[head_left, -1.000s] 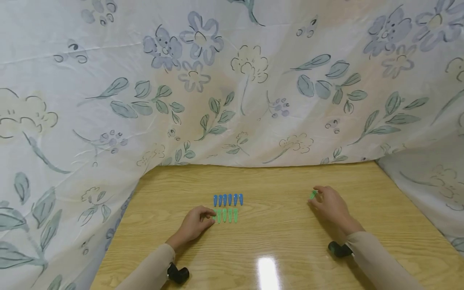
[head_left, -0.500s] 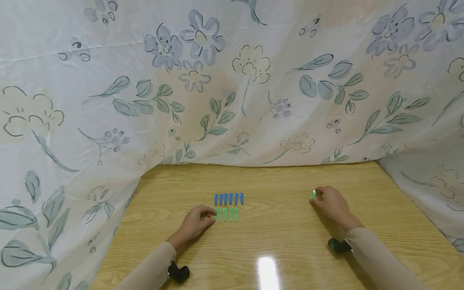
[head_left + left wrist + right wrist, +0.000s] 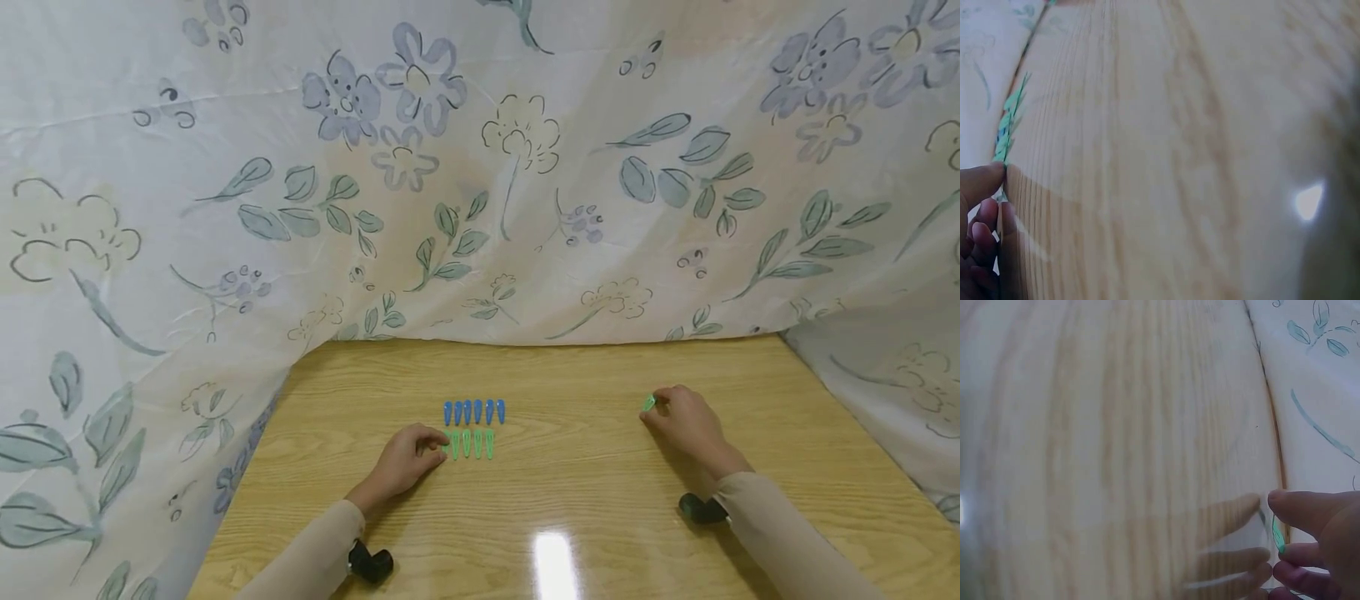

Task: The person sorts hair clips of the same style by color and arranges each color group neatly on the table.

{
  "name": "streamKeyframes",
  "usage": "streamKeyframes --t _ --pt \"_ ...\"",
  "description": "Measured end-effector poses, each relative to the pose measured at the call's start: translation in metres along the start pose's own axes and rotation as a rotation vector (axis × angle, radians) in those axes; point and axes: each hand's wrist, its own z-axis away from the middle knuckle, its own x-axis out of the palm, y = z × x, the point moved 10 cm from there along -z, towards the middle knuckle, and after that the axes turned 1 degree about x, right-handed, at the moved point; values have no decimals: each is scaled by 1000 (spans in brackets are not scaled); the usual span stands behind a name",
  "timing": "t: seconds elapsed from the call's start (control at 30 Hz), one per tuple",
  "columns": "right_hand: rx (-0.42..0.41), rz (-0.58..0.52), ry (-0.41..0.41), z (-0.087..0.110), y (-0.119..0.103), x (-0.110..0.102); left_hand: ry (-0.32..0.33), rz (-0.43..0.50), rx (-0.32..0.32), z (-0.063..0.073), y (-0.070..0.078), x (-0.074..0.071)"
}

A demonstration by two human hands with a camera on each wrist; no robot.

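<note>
Several green snap hair clips (image 3: 477, 444) lie side by side in a row, just below a row of several blue hair clips (image 3: 477, 412). At the left end of the green row is my left hand (image 3: 408, 459), its thumb and fingertip pinching the leftmost green clip, which they partly hide. Far to the right, my right hand (image 3: 686, 425) holds another green hair clip (image 3: 648, 403) by thumb and finger, close over the table. The right wrist view shows this green clip (image 3: 1277, 536) between thumb and fingertips. In the left wrist view, the green row (image 3: 1010, 119) starts at the fingertips.
The wooden table (image 3: 570, 483) carries a bright light reflection near its front. A floral cloth (image 3: 510, 183) hangs along the back and both sides. Dark wrist camera mounts (image 3: 703, 509) sit under both sleeves.
Both hands stay nearly in place. The green clip in the right hand has turned slightly between thumb and finger. The whole head view has shifted a little.
</note>
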Motion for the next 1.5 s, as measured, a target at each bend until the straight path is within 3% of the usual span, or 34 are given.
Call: streamKeyframes --t 0.27,0.53,1.5 --pt "-18 -12 -26 4 -8 1 15 8 -14 6 0 4" --pt "-63 -60 12 8 -23 1 26 0 -19 7 2 6" --pt "-146 -96 -17 11 -99 28 29 5 -23 11 4 5"
